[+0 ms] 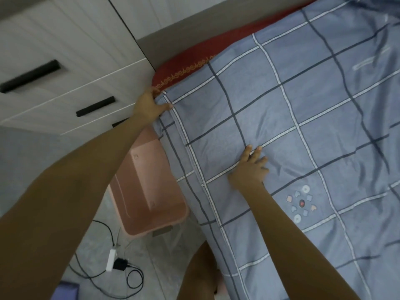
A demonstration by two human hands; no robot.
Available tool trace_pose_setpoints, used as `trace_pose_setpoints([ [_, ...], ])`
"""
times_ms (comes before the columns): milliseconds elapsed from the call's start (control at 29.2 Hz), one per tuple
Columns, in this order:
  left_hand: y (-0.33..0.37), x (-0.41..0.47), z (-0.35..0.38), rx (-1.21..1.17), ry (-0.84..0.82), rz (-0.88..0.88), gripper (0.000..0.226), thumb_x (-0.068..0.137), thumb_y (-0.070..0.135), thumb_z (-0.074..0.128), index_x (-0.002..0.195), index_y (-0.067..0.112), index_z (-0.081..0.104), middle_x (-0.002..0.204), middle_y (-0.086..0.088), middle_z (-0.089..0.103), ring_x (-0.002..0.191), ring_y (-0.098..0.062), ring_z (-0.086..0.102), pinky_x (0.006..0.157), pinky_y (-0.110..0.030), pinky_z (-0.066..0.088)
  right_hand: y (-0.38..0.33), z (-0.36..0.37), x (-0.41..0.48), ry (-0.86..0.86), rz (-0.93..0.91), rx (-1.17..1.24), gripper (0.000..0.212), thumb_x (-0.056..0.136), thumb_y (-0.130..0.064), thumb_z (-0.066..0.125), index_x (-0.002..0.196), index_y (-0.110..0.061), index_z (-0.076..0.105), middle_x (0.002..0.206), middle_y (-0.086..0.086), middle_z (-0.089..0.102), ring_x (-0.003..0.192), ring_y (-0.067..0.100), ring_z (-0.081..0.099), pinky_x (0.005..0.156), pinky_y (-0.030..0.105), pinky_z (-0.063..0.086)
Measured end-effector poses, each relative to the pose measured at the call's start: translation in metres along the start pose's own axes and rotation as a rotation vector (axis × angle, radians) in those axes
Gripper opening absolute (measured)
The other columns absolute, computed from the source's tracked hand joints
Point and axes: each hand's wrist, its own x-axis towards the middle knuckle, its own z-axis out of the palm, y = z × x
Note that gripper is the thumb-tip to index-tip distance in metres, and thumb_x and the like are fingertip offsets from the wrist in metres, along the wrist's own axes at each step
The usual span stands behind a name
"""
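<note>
One blue checked quilt (pixel 313 118) covers the bed (pixel 184 33), its far-left corner lying against the red underlay (pixel 190 59) and above a pink bin (pixel 149 191) on the floor (pixel 32 152). The left hand (pixel 149 106) grips that corner, thumb on top and fingers (pixel 154 90) curled round the edge; the right hand (pixel 251 168) lies flat mid-quilt, fingers spread. To square the corner well, the flat hand should anchor the cloth while the other draws the edge taut, keeping the check lines parallel to the bed's side.
</note>
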Motion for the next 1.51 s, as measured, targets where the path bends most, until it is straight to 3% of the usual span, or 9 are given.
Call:
trace_pose_setpoints([
  [103, 0.001, 0.001, -0.003, -0.041, -0.164, -0.034, 0.027, 0.071, 0.018, 0.081, 0.086, 0.010, 0.060, 0.089, -0.005, 0.057, 0.072, -0.010, 0.051, 0.064, -0.023, 0.044, -0.001, 0.003, 0.001, 0.017, 0.006, 0.005, 0.107, 0.089, -0.047, 0.056, 0.145, -0.010, -0.026, 0.153, 0.019, -0.026, 0.144, 0.042, -0.006, 0.115, 0.052, 0.019],
  [240, -0.001, -0.007, -0.001, 0.133, -0.320, 0.110, 0.030, 0.073, 0.018, 0.080, 0.092, -0.001, 0.068, 0.086, -0.007, 0.057, 0.077, -0.017, 0.050, 0.062, -0.023, 0.032, 0.000, 0.008, 0.002, 0.048, -0.002, 0.019, 0.106, 0.089, -0.048, 0.055, 0.145, -0.010, -0.027, 0.153, 0.019, -0.027, 0.143, 0.042, -0.007, 0.115, 0.053, 0.016],
  [377, 0.001, -0.024, 0.008, 0.130, -0.188, 0.210, 0.016, 0.090, 0.014, 0.061, 0.077, 0.010, 0.054, 0.072, -0.002, 0.050, 0.075, -0.016, 0.046, 0.051, -0.017, 0.028, 0.006, 0.014, 0.000, 0.112, -0.048, 0.067, 0.099, 0.092, -0.047, 0.050, 0.147, -0.011, -0.024, 0.154, 0.018, -0.024, 0.144, 0.042, -0.005, 0.114, 0.053, 0.014],
  [720, 0.002, -0.051, 0.038, -0.066, 0.098, 0.230, 0.017, 0.096, 0.001, 0.041, 0.111, 0.009, 0.036, 0.089, -0.008, 0.052, 0.074, -0.017, 0.049, 0.061, -0.027, 0.037, 0.027, 0.021, -0.006, 0.465, -0.211, 0.576, 0.063, 0.089, -0.022, 0.054, 0.146, -0.018, 0.028, 0.153, 0.008, 0.027, 0.139, 0.030, 0.026, 0.112, 0.050, 0.025],
  [857, -0.004, -0.045, 0.032, -0.067, 0.142, 0.232, 0.010, 0.095, -0.002, 0.041, 0.104, 0.003, 0.040, 0.081, -0.002, 0.046, 0.068, -0.010, 0.042, 0.057, -0.022, 0.029, 0.034, 0.026, -0.005, 0.490, -0.161, 0.587, 0.068, 0.086, -0.020, 0.058, 0.146, -0.016, 0.026, 0.154, 0.012, 0.021, 0.141, 0.031, 0.020, 0.112, 0.051, 0.024],
  [1028, -0.027, -0.040, 0.032, 0.057, 0.221, -0.016, 0.016, 0.096, 0.007, 0.043, 0.107, 0.001, 0.054, 0.090, -0.013, 0.057, 0.081, -0.021, 0.052, 0.066, -0.030, 0.037, 0.039, 0.020, -0.001, 0.445, -0.023, 0.628, 0.072, 0.085, -0.024, 0.059, 0.146, -0.014, 0.022, 0.152, 0.014, 0.016, 0.141, 0.031, 0.012, 0.111, 0.051, 0.022],
  [1200, -0.015, -0.041, 0.034, 0.280, 0.587, -0.415, 0.032, 0.094, 0.018, 0.042, 0.125, 0.013, 0.049, 0.131, -0.009, 0.049, 0.123, -0.024, 0.044, 0.095, -0.035, 0.031, 0.046, -0.035, 0.040, 0.658, -0.102, 0.523, 0.068, 0.093, -0.036, 0.050, 0.150, -0.024, 0.015, 0.159, 0.007, 0.007, 0.145, 0.033, 0.000, 0.113, 0.056, 0.008],
  [1371, 0.052, -0.068, 0.071, 0.466, 0.340, 0.274, 0.052, 0.088, 0.021, 0.050, 0.139, 0.019, 0.040, 0.147, -0.015, 0.029, 0.134, -0.032, 0.029, 0.110, -0.044, 0.017, 0.001, 0.016, 0.044, 0.467, -0.446, 0.083, 0.060, 0.095, -0.051, 0.027, 0.151, -0.037, 0.009, 0.160, 0.000, -0.004, 0.146, 0.036, -0.004, 0.108, 0.064, -0.009],
  [1508, 0.092, -0.094, 0.125, 0.660, -0.082, 0.912, 0.049, 0.089, 0.030, 0.048, 0.137, 0.022, 0.047, 0.149, -0.015, 0.033, 0.139, -0.037, 0.025, 0.106, -0.062, 0.017, -0.039, 0.103, -0.031, 0.316, -0.996, -0.098, 0.045, 0.087, -0.038, 0.033, 0.111, -0.027, 0.068, 0.136, 0.003, 0.055, 0.134, 0.032, 0.039, 0.109, 0.053, -0.001],
])
